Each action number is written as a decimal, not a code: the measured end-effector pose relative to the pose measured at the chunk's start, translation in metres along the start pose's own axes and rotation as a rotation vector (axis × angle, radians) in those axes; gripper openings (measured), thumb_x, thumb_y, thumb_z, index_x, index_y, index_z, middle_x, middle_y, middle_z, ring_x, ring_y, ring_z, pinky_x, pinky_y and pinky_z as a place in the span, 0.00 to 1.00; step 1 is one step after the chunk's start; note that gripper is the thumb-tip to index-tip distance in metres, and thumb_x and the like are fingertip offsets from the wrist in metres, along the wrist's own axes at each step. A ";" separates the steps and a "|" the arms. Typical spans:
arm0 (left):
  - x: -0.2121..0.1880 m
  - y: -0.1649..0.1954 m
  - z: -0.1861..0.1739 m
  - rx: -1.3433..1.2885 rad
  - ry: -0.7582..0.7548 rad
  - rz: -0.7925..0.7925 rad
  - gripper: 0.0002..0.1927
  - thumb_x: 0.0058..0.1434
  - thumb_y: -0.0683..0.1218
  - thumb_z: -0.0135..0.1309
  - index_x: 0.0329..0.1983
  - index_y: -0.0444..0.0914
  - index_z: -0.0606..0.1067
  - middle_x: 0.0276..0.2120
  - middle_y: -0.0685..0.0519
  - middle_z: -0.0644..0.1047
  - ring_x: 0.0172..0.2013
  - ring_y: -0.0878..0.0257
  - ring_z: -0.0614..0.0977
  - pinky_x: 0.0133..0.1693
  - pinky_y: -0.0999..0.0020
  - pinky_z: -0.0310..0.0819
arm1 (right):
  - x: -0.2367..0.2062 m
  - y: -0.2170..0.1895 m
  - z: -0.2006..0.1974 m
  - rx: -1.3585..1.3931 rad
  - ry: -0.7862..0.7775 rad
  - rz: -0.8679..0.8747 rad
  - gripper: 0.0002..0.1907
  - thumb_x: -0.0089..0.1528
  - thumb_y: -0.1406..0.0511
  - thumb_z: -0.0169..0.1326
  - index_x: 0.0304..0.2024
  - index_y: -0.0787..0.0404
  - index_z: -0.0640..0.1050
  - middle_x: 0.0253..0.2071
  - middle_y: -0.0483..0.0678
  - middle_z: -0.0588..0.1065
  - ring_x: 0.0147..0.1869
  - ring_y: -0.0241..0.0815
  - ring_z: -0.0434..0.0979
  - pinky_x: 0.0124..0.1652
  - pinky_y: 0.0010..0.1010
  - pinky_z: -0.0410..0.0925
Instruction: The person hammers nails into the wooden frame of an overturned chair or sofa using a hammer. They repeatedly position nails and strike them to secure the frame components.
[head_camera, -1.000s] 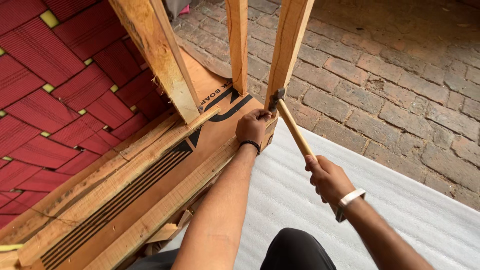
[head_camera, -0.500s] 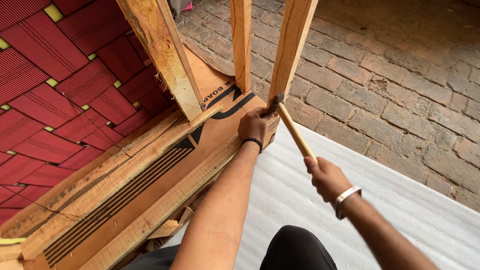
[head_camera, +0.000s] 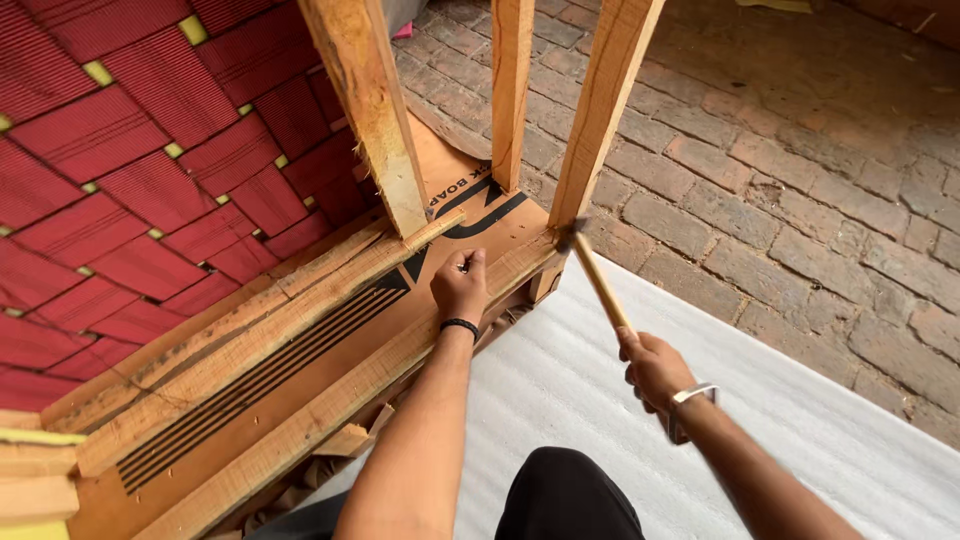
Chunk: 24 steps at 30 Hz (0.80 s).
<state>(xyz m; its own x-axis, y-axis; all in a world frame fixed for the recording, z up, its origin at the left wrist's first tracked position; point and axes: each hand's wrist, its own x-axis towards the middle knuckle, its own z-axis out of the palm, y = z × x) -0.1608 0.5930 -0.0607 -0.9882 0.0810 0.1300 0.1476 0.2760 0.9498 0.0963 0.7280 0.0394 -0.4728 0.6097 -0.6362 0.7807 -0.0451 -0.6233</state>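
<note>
My right hand grips the wooden handle of a hammer, and the hammer's head is at the foot of a wooden post where it meets the frame. My left hand rests with pinched fingers on a brown cardboard panel fixed over the wooden frame. A black band is on my left wrist and a silver bracelet on my right. Whether the pinched fingers hold something small is too fine to tell.
Two more wooden posts rise from the frame. Red woven webbing fills the frame at the left. A white foam sheet lies on the brick floor at the right. My dark-clothed knee is at the bottom.
My left hand has slid left along the frame, away from the corner post, onto the cardboard. The hammer head stays near the foot of the post.
</note>
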 end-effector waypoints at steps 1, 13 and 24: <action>-0.001 0.000 -0.002 -0.011 0.005 0.012 0.13 0.62 0.53 0.58 0.33 0.38 0.82 0.28 0.48 0.83 0.31 0.55 0.85 0.35 0.61 0.77 | -0.002 -0.002 -0.001 0.138 0.025 -0.084 0.26 0.67 0.44 0.42 0.35 0.59 0.73 0.21 0.44 0.67 0.19 0.37 0.60 0.18 0.31 0.59; -0.004 0.006 -0.004 -0.020 -0.101 0.071 0.11 0.62 0.50 0.58 0.37 0.39 0.83 0.33 0.52 0.85 0.34 0.60 0.86 0.37 0.66 0.79 | 0.001 -0.037 -0.040 0.158 0.149 -0.779 0.26 0.72 0.45 0.44 0.35 0.59 0.74 0.22 0.43 0.68 0.20 0.33 0.63 0.18 0.26 0.61; -0.001 0.003 -0.004 -0.088 -0.144 0.073 0.11 0.63 0.51 0.59 0.38 0.38 0.83 0.33 0.52 0.85 0.34 0.62 0.85 0.37 0.67 0.79 | -0.040 -0.055 -0.063 0.615 0.100 -1.352 0.25 0.71 0.45 0.44 0.42 0.58 0.74 0.24 0.42 0.70 0.19 0.31 0.68 0.18 0.26 0.64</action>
<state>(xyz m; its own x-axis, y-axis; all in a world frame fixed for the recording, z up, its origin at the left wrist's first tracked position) -0.1591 0.5901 -0.0567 -0.9579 0.2359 0.1636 0.2085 0.1800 0.9613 0.0977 0.7562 0.1282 -0.6318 0.5106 0.5831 -0.5176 0.2820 -0.8078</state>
